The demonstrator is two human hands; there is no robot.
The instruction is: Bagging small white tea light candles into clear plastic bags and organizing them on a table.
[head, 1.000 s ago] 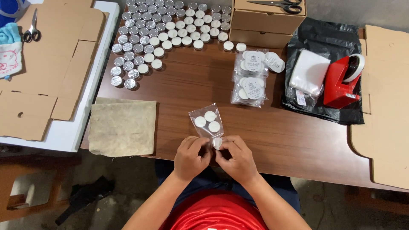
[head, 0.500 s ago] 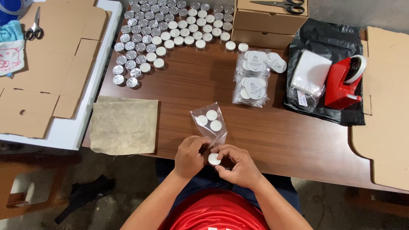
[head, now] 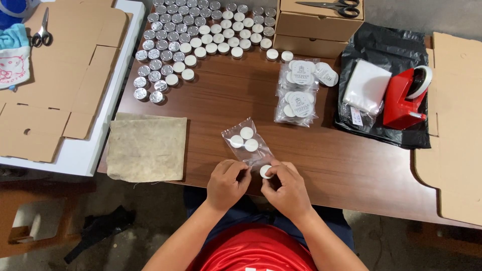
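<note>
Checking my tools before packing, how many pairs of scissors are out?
2: one pair of scissors on the stacked cardboard boxes at the top, another pair on flat cardboard at the far left.

L hand [head: 228,181] & R hand [head: 286,186] close together, fingers pinched, forearms angled inward

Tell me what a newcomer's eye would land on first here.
Probably the two hands at the near table edge: the left hand holds open a clear plastic bag containing three white tealight candles, while the right hand pinches a fourth small round white candle at its mouth. Next, the big cluster of silver-cupped tealights at the far left, and the red tape dispenser at right.
</note>
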